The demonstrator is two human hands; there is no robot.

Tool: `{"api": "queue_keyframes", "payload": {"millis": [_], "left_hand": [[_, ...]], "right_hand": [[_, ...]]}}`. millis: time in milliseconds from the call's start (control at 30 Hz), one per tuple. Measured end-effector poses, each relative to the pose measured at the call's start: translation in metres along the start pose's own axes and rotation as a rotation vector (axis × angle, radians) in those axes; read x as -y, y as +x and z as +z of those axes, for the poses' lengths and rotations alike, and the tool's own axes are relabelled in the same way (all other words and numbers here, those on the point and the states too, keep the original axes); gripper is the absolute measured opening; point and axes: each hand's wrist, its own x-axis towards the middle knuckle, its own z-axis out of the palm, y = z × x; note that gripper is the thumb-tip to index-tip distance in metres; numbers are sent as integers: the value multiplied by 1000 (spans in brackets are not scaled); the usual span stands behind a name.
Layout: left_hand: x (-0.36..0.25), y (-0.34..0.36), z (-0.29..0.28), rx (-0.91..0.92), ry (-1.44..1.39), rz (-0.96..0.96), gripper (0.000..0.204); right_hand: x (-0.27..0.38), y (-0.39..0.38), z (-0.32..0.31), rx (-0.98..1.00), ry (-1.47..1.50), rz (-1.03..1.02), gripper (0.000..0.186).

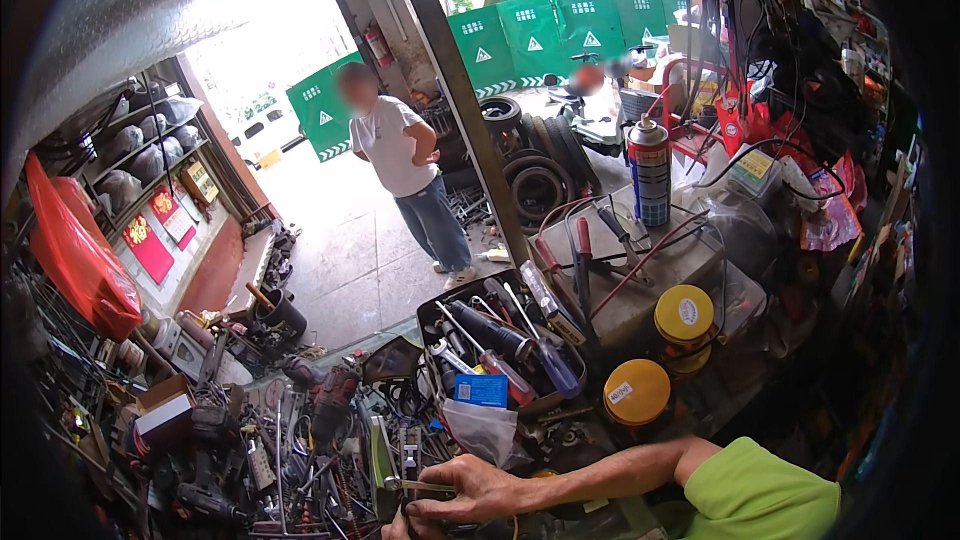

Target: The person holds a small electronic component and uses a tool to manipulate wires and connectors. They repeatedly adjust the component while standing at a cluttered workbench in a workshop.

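My right hand [475, 490] comes in from the lower right, its fingers closed round a slim metal wrench [425, 486]. The ring end of the wrench points left, beside a green upright panel [381, 465]. Only a bit of my left hand [396, 528] shows at the lower edge, just below the right fingers; what it does is hidden. Just beyond my hands lies a clear plastic bag [482, 430] with a blue card [481, 390] above it. A black tool tray [430, 315] behind holds screwdrivers and other tools.
Loose tools and a power drill [335, 400] crowd the bench on the left. Yellow-lidded tubs [637, 392], a spray can [650, 172] and red-handled pliers [583, 240] stand or lie on the right. Beyond the bench a person [400, 155] stands near stacked tyres [540, 185].
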Motion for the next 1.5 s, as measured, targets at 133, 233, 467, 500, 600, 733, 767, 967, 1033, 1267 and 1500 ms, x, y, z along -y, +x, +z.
{"api": "queue_keyframes", "payload": {"millis": [133,233,467,500,600,733,767,967,1033,1267,1500], "left_hand": [[-1,0,0,8,18,1,14],[-3,0,-1,21,27,12,15],[-2,1,-2,35,18,-12,20],[-2,1,-2,37,12,-7,21],[1,1,-2,36,10,-20,21],[0,2,-3,45,-41,-46,19],[0,3,-4,52,-56,-50,19],[6,4,-4,42,-107,3,19],[7,5,-5,59,-107,18,19],[26,-7,-5,103,-340,-161,34],[29,-2,-2,34,-818,-295,37]], "right_hand": [[-1,-1,-1,42,27,36,36],[-8,-1,4,44,65,69,36],[5,0,2,38,131,156,42],[5,0,2,21,95,148,42],[-1,-1,6,-38,12,109,44],[-3,-1,7,-43,32,122,42],[-4,0,6,-33,44,129,42],[3,2,6,-45,236,98,37],[8,2,-3,107,256,176,36],[1,1,1,-5,181,124,35],[-2,2,0,11,139,111,35]]}}
